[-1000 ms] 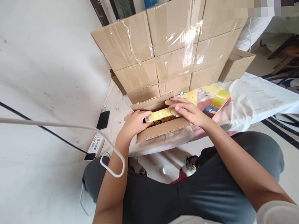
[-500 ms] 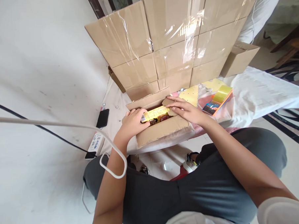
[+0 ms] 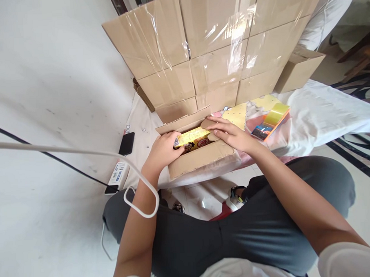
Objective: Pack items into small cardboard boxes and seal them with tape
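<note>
An open cardboard box (image 3: 201,159) sits on the cloth-covered surface before me, its long flaps raised. Inside lies a yellow printed carton (image 3: 192,137), with dark and red markings on its near side. My left hand (image 3: 164,153) curls round the left end of the cardboard box, its thumb by the carton's end; its fingertips are partly hidden. Across the right end, my right hand (image 3: 232,134) lies with fingers stretched out, on the short end flap (image 3: 207,123).
Taped cardboard boxes (image 3: 218,67) form a wall behind. An orange tape dispenser with yellowish tape (image 3: 273,120) lies right, below a smaller carton (image 3: 301,70). At left are a black phone (image 3: 126,144) and white power strip (image 3: 119,174). A white cable (image 3: 81,150) crosses the left foreground.
The view has shifted slightly. Both hands stay at the ends of the cardboard box, and the left fingers lie a little closer together along its edge.
</note>
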Available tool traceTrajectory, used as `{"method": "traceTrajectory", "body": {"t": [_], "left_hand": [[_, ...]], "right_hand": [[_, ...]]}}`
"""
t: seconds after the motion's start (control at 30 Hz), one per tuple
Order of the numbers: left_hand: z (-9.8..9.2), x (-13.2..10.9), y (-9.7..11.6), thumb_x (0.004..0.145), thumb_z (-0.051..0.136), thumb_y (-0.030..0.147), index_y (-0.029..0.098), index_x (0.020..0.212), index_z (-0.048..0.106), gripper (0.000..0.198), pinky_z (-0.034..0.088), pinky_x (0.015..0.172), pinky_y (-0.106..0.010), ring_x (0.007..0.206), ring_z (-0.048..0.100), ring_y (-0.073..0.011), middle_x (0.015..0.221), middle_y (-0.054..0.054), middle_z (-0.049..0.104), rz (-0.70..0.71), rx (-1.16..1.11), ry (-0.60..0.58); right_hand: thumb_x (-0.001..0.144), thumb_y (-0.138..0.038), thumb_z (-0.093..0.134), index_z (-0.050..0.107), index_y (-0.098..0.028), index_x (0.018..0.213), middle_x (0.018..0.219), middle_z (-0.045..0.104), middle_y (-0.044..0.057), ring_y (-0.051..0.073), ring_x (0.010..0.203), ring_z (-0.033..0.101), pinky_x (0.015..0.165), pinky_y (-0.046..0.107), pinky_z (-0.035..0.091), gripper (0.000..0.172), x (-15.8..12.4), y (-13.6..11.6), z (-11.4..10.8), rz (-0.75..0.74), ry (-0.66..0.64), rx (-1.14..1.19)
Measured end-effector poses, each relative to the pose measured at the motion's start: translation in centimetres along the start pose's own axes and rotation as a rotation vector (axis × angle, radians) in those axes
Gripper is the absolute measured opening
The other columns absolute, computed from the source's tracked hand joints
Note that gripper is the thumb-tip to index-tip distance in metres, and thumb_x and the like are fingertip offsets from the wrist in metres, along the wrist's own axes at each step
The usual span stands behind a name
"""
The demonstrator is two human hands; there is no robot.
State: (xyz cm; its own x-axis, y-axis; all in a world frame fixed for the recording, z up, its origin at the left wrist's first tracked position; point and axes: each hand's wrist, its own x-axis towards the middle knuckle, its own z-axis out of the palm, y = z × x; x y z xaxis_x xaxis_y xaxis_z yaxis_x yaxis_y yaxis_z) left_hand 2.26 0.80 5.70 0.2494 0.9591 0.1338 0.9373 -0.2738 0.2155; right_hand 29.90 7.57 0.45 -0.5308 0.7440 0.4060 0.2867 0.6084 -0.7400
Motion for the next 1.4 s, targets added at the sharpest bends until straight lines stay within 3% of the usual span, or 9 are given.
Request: {"method": "traceTrajectory", "body": {"t": [0.4,0.53,0.63,0.7,0.77,0.87,0.97,1.17,1.4], "left_hand": [[0.3,-0.3,-0.7,0.083,0.061,0.029,0.026,0.12,0.064,0.037,0.05,0.099,-0.047,0.112,0.064,-0.0305,0.121,-0.005,0.072,0.024,-0.02,-0.011],[-0.1,-1.2,-1.1,0.092,0.055,0.035,0.025,0.125,0.065,0.036,0.05,0.1,-0.045,0.115,0.064,-0.0284,0.126,-0.006,0.071,0.064,-0.067,0.041],[-1.2,-2.5,-3.0,0.097,0.051,0.039,0.027,0.116,0.07,0.029,0.049,0.103,-0.044,0.113,0.065,-0.0262,0.12,-0.004,0.073,0.102,-0.066,0.144],[-2.0,-3.6,-4.9,0.097,0.052,0.042,0.027,0.111,0.071,0.028,0.047,0.107,-0.046,0.117,0.065,-0.0271,0.121,-0.004,0.073,0.044,-0.028,0.266],[-2.5,-4.4,-7.0,0.097,0.052,0.045,0.026,0.113,0.07,0.031,0.047,0.108,-0.048,0.12,0.064,-0.0292,0.125,-0.006,0.072,-0.11,-0.031,0.352],[-2.6,-4.9,-8.7,0.097,0.049,0.05,0.024,0.125,0.065,0.041,0.053,0.101,-0.049,0.114,0.067,-0.0306,0.12,-0.008,0.074,-0.347,-0.13,0.26],[-2.0,-4.7,-8.3,0.095,0.053,0.049,0.024,0.128,0.064,0.043,0.056,0.095,-0.044,0.108,0.07,-0.0279,0.122,-0.008,0.073,-0.291,-0.191,0.192],[-1.2,-4.0,-5.0,0.092,0.054,0.031,0.025,0.136,0.057,0.045,0.051,0.105,-0.04,0.124,0.063,-0.0247,0.133,-0.007,0.067,-0.022,-0.102,0.361],[-0.5,-3.6,-4.3,0.083,0.051,0.016,0.026,0.135,0.053,0.053,0.048,0.108,-0.039,0.123,0.06,-0.0249,0.129,-0.007,0.06,-0.05,-0.055,0.393]], "right_hand": [[0.102,-0.057,0.045,0.069,-0.031,0.128,0.164,0.041,0.004,0.028,0.153,0.036,0.129,0.053,0.025,0.044,0.2,-0.2,0.2,0.019,-0.039,-0.005],[0.103,-0.055,0.042,0.065,-0.029,0.132,0.166,0.036,0.005,0.029,0.154,0.033,0.129,0.054,0.024,0.045,0.3,-0.4,0.1,0.033,-0.087,-0.034],[0.105,-0.051,0.038,0.061,-0.029,0.136,0.162,0.043,0.006,0.027,0.154,0.033,0.129,0.054,0.024,0.045,0.6,-0.4,0.3,-0.007,-0.078,-0.068],[0.106,-0.05,0.036,0.057,-0.029,0.141,0.156,0.049,0.007,0.026,0.153,0.033,0.129,0.053,0.024,0.045,0.9,-0.3,0.4,-0.047,-0.075,-0.081],[0.106,-0.049,0.036,0.055,-0.029,0.143,0.153,0.051,0.007,0.025,0.153,0.033,0.129,0.052,0.024,0.047,1.1,-0.3,0.5,-0.062,-0.079,-0.083],[0.105,-0.052,0.036,0.056,-0.03,0.142,0.154,0.049,0.007,0.026,0.152,0.034,0.129,0.051,0.023,0.047,1.3,-0.3,0.6,-0.053,-0.075,-0.075],[0.105,-0.052,0.035,0.057,-0.03,0.14,0.152,0.05,0.007,0.026,0.152,0.034,0.13,0.051,0.023,0.047,1.3,-0.4,0.8,-0.054,-0.067,-0.072],[0.105,-0.047,0.037,0.056,-0.03,0.14,0.153,0.048,0.007,0.027,0.152,0.032,0.129,0.054,0.023,0.044,1.2,-0.2,1.2,-0.027,-0.052,-0.076],[0.104,-0.046,0.036,0.057,-0.029,0.142,0.154,0.046,0.009,0.03,0.151,0.034,0.128,0.054,0.024,0.046,1.0,-0.1,1.6,-0.021,-0.014,-0.09]]}}
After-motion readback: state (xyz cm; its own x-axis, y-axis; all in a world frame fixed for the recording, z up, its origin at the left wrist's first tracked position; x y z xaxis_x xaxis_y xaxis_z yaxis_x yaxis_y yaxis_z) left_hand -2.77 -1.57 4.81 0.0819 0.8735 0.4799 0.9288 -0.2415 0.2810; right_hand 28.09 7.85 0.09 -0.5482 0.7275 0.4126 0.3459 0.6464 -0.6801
